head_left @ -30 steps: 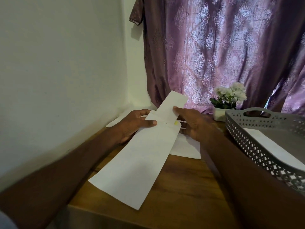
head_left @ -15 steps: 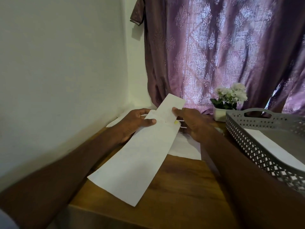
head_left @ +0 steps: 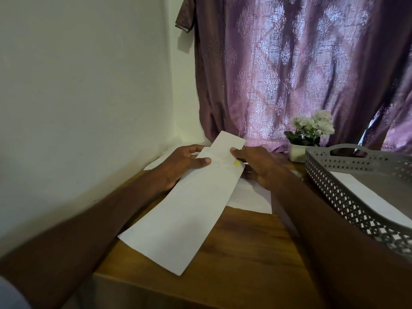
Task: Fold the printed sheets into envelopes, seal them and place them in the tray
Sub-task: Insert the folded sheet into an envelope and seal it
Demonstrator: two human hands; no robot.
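I hold a long white folded sheet (head_left: 187,210) over the brown wooden table (head_left: 240,253). My left hand (head_left: 182,166) grips its left edge near the far end, with my thumb lying flat on top of the paper and my other fingers under it. My right hand (head_left: 258,166) holds the right edge at the same spot. My thumb tip there touches the paper just past a small yellow spot (head_left: 236,163). I cannot tell how my other right fingers lie, as the paper hides them. The far end of the sheet stands up a bit, like a small flap (head_left: 227,144). The near end of the sheet sticks out toward me, close to the table's near edge.

More white papers (head_left: 252,197) lie flat on the table under my hands. On the right sits a gray tray (head_left: 347,197) with little holes in its wall and a handle at the far side. A white paper (head_left: 374,197) lies inside it. Just past the tray is a small white pot with white flowers (head_left: 312,128). A purple curtain (head_left: 301,63) hangs at the far side, and a pale wall (head_left: 78,85) is on the left.
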